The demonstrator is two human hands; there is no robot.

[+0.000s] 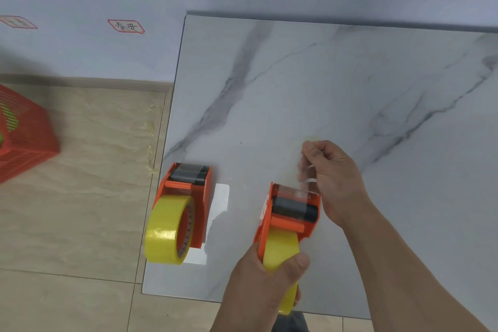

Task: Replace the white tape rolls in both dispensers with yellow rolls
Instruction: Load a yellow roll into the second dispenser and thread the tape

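Two orange tape dispensers are on the marble table (350, 83). The left dispenser (198, 213) rests near the table's left edge with a yellow roll (164, 232) mounted on it. The right dispenser (292, 213) carries another yellow roll (280, 250). My left hand (261, 280) wraps around that roll and the dispenser's lower end. My right hand (334, 178) pinches the free end of the tape (307, 170), pulled up past the toothed cutter and the black roller. No white roll is in view.
A white sheet (221, 199) lies under the left dispenser. A red mesh basket (24, 132) sits on the tiled floor at far left. Bits of tape stick to the floor by the table's left edge. The wall carries two red-framed labels (126, 26).
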